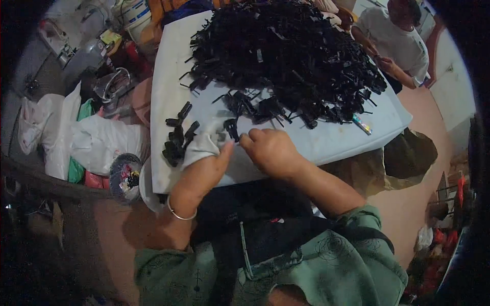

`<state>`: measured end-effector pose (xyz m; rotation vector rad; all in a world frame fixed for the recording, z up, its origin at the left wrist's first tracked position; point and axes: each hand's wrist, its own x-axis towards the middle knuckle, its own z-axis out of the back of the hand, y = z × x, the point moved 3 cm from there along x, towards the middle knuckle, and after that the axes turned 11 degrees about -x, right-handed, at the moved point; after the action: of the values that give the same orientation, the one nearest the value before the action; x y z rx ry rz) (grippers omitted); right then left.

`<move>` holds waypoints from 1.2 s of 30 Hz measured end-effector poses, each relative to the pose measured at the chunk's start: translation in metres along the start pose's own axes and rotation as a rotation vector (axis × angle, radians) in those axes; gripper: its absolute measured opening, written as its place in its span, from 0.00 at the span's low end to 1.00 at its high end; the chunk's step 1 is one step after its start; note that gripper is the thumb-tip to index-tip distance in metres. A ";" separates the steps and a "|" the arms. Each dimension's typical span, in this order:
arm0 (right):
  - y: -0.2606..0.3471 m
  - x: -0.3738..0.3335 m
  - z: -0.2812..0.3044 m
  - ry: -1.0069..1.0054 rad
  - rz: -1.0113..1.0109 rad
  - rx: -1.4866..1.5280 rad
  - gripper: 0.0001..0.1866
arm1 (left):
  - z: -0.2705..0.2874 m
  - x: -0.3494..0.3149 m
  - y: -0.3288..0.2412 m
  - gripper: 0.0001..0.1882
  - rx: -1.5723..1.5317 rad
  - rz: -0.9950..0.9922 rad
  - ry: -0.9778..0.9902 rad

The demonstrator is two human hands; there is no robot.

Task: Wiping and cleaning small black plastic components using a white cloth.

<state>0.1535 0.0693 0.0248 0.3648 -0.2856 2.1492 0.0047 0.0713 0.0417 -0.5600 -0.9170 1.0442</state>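
Observation:
My left hand [210, 166], with a bracelet on the wrist, is closed around a white cloth [201, 147] that covers most of its fingers. Just beyond the thumb a small black plastic part [231, 129] is held upright at the near side of the table. My right hand [271, 151] is closed too, its thumb and forefinger pinched at the lower end of that part. Several similar black parts [176, 138] lie together left of my left hand. A large pile of black parts with thin prongs [286, 56] covers the far side, with a few loose ones nearer my hands.
The padded, pale table top [166, 66] lies under the pile. A small, colourful packet [361, 124] is near its right edge. At the far right sits another person [393, 43], hands together. White bags [104, 140] and a clear basin [125, 178] stand left; a torn brown sack [408, 155] lies right.

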 end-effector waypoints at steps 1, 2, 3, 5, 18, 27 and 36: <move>0.002 -0.005 0.003 -0.064 0.063 0.016 0.06 | -0.007 -0.004 0.005 0.16 -0.165 0.063 0.031; 0.001 -0.009 0.005 -0.063 0.062 0.016 0.06 | -0.010 -0.007 0.007 0.17 -0.164 0.050 0.002; 0.001 -0.013 0.006 -0.031 0.090 0.010 0.07 | -0.011 -0.011 0.006 0.17 -0.164 0.051 0.003; 0.004 -0.018 0.009 0.000 0.115 0.005 0.08 | -0.012 -0.013 -0.007 0.17 0.126 -0.048 0.060; -0.004 -0.021 0.017 -0.084 0.075 0.329 0.05 | -0.014 -0.019 0.014 0.17 -0.444 0.355 0.108; -0.010 -0.023 -0.008 -0.036 -0.394 1.096 0.11 | -0.020 -0.033 -0.009 0.13 -0.576 0.131 0.107; 0.009 -0.022 -0.005 0.050 -0.250 0.991 0.13 | -0.027 -0.041 0.004 0.09 -0.259 0.130 0.043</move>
<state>0.1574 0.0500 0.0114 0.8399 0.8485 1.9026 0.0175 0.0366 0.0100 -0.8650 -0.9947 1.0316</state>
